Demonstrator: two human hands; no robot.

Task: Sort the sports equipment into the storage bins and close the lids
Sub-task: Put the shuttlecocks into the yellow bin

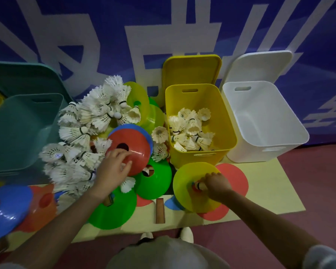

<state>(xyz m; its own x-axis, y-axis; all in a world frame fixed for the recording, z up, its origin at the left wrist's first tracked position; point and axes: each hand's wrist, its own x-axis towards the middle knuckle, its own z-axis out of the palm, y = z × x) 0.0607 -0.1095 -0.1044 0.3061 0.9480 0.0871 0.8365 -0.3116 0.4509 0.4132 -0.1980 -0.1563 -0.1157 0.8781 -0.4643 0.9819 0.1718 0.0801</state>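
The right hand [217,186] pinches a shuttlecock [198,186] over the yellow cone [194,193]; its grip should hold the cork and carry it into the yellow bin [229,136]. The left hand [113,167] rests open-fingered on the red cone [132,150].

Large white characters run across the blue wall [47,26], cut off by the frame and not readable. One shuttlecock [53,153] bears a small blue round mark (too small to read).
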